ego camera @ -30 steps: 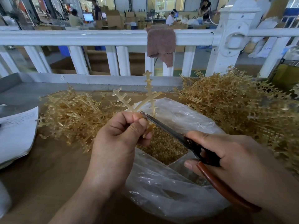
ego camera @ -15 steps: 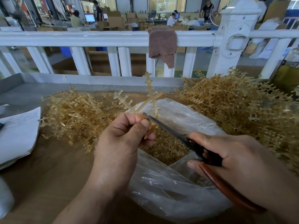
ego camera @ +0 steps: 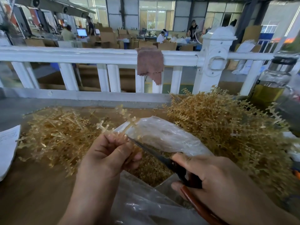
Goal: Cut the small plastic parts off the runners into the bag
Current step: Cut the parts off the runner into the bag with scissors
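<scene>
My left hand [ego camera: 108,157] pinches a pale yellow plastic runner [ego camera: 121,120] over the open clear plastic bag [ego camera: 164,135]. Its branched arms stick up and away from me and look blurred. My right hand [ego camera: 215,181] grips scissors [ego camera: 155,154] with red-brown handles. The dark blades point left, and their tip lies against the runner just beside my left fingers. Inside the bag lies a heap of small golden cut parts [ego camera: 151,169]. A pile of runners [ego camera: 56,135] sits to the left of the bag, and a bigger pile of runners [ego camera: 227,135] to the right.
A white railing [ego camera: 81,56] with a brown cloth [ego camera: 150,65] hung over it runs along the table's far edge. Papers [ego camera: 7,148] lie at the left edge. A glass bottle of yellow liquid [ego camera: 272,85] stands far right. People work at benches beyond the rail.
The view has tilted up and both hands now sit lower in it. The runner in my left hand has turned and looks blurred. The scissors stay at the runner beside my left fingers.
</scene>
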